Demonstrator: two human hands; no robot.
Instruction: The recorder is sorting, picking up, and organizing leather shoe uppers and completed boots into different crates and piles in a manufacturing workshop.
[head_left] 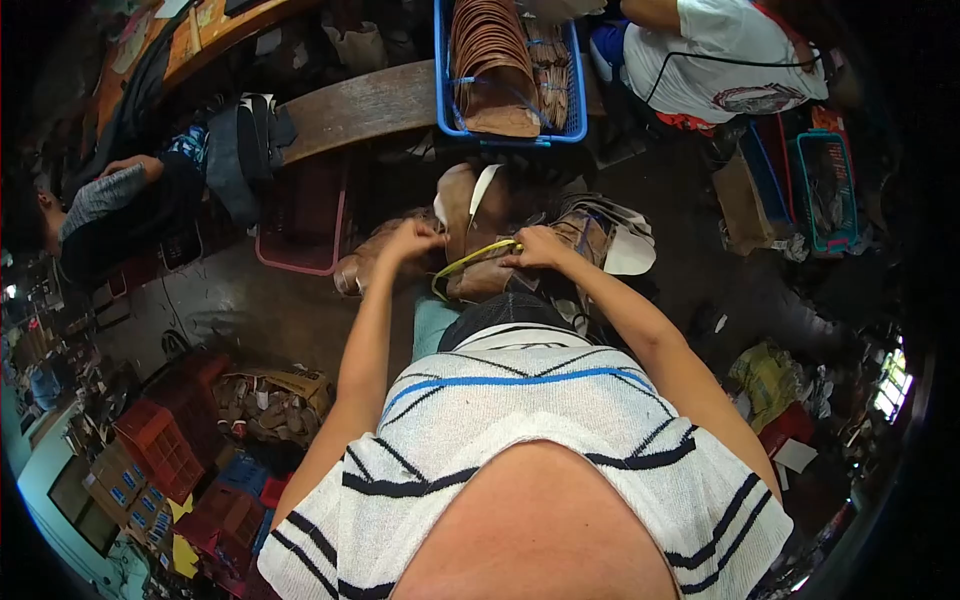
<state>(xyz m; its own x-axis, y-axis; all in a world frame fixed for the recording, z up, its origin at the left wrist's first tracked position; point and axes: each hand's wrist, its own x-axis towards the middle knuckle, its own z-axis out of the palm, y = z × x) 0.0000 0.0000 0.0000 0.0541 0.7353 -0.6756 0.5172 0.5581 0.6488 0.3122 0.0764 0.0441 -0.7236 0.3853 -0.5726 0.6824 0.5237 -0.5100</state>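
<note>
Above my lap, my right hand is closed on one end of a narrow yellow strip. From there the strip curves leftward and down. My left hand has its fingers pinched together beside a brown leather-like piece; what lies between the fingertips is too small to make out. A pale curved strip rests against that brown piece. More brown pieces lie by my left hand. Past my right hand sits a bundle of brown and dark pieces with a white flap.
Ahead, a blue basket with stacked curved brown pieces stands at a wooden bench. A pink crate is left of my hands. Co-workers sit at far left and upper right. A teal basket stands right; red crates are lower left.
</note>
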